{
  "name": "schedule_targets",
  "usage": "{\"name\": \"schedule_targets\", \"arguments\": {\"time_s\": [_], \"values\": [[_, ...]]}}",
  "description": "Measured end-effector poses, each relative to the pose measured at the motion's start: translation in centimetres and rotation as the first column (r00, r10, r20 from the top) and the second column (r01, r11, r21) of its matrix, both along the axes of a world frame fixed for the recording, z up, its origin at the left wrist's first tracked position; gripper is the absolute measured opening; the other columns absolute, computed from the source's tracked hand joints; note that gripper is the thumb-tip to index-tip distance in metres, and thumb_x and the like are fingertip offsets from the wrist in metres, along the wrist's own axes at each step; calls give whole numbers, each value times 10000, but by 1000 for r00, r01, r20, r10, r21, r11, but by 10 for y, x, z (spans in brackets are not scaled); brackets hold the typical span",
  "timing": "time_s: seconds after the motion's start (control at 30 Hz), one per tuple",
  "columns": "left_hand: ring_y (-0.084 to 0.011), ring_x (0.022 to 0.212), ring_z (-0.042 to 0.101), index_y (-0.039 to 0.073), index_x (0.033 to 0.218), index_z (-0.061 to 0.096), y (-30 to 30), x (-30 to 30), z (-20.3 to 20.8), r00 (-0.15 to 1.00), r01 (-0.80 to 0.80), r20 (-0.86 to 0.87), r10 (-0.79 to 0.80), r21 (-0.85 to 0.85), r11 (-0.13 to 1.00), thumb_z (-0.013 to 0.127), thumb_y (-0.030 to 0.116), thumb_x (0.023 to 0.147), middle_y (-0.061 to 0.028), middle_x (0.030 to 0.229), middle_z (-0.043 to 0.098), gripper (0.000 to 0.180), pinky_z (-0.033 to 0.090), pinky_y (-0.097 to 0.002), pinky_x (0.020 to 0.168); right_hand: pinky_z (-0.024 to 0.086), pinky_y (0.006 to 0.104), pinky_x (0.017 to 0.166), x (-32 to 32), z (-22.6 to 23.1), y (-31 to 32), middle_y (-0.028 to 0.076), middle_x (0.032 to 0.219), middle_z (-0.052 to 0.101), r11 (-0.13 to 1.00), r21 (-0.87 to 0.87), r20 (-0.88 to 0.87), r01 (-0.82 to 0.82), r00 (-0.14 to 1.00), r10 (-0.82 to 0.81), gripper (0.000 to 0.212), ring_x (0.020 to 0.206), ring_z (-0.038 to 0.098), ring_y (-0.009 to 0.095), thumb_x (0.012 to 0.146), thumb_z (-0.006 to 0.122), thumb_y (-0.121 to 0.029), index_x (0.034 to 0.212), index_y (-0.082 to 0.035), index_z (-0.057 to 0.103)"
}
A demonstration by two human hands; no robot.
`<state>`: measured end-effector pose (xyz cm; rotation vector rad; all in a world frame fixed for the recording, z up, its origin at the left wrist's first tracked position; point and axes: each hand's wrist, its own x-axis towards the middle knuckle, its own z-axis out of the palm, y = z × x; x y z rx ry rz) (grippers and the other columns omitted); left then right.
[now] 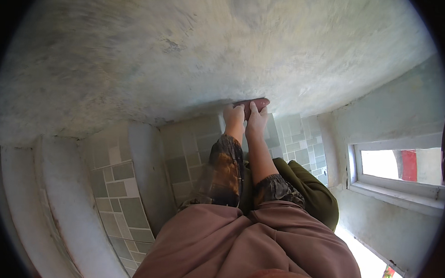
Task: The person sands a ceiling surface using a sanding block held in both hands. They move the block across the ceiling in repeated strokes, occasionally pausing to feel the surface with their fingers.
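Observation:
A reddish-brown, flat oblong block lies against the mottled grey plastered wall, near the wall's lower edge. I cannot make out exactly what kind of block it is. My left hand grips its left end with fingers curled. Close beside it, my right hand is closed on the block's middle and right part, thumb lying over the near face. Both arms reach straight forward, and the fingertips are partly hidden behind the block.
Pale step-like ledges run along the left, next to a grey-green tiled surface. More tiles lie below the wall. A white-framed window is set in the right wall. My olive-clad leg is folded near my right forearm.

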<state>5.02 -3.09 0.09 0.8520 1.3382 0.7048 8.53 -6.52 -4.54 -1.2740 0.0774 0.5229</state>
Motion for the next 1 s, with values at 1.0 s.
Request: {"name": "schedule_targets", "arguments": {"time_s": [1.0], "values": [[-271, 906, 635, -6, 1056, 585, 25, -38, -54, 999, 4, -38, -9, -119, 993, 604, 43, 924, -127, 1055, 602, 142, 550, -392, 725, 520, 283, 679, -32, -49, 11, 65, 944, 655, 978, 192, -98, -78, 990, 98, 156, 796, 631, 135, 925, 657, -84, 1046, -23, 579]]}}
